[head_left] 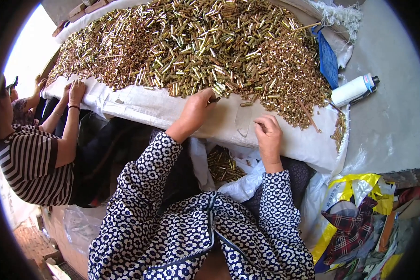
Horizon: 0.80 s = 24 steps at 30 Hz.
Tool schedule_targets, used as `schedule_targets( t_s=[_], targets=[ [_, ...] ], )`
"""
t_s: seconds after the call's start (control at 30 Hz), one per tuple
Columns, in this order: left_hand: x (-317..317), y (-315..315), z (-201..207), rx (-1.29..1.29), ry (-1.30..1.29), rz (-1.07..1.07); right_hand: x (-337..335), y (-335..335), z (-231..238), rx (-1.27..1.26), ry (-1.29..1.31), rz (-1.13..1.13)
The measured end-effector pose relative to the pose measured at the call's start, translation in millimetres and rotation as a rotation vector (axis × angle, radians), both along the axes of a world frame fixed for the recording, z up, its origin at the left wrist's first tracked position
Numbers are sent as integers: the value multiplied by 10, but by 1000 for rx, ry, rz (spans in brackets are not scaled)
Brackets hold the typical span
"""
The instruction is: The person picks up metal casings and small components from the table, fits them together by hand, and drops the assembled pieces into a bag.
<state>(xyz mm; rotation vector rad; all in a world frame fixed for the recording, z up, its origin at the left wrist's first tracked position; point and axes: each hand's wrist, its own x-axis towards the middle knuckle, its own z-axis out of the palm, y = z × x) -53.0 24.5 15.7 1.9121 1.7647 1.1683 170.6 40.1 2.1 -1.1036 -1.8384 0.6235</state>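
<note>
A large heap of brass-coloured metal tubes (pixel 196 46) covers a cloth-draped table (pixel 144 108). At the heap's near edge, my left hand (pixel 194 111) is closed, with the dark end of a small metal tube (pixel 214 99) showing at its fingertips. My right hand (pixel 269 140) is over the cloth to the right, its thumb and fingers pinched together; what they hold, if anything, is too small to make out. Between the hands, a single tube (pixel 246 104) lies on the cloth beyond a flat, see-through strip (pixel 242 122). Below the table edge, a white bag (pixel 247 183) holds more tubes.
Smaller coppery pieces (pixel 289 70) are piled at the heap's right. A white bottle (pixel 354 90) and blue cloth (pixel 327 58) lie at the right edge. Yellow-and-white bags (pixel 333 219) with fabric stand lower right. At left, a person in a striped shirt (pixel 35 163) reaches onto the table.
</note>
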Motion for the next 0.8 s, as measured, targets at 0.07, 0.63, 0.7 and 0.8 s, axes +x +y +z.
schedule_targets(
  t_s=[0.07, 0.63, 0.7, 0.8],
  targets=[
    [66, -140, 30, -159, -160, -28, -146, -112, 109, -174, 262, 140],
    [334, -544, -43, -394, -1327, -199, -353, -408, 70, -538, 621, 337],
    [339, -547, -48, -403, -1342, -213, -345, -413, 57, -542, 610, 326],
    [350, -548, -55, -401, -1343, -208, -346, -419, 17, -529, 632, 309]
  ],
)
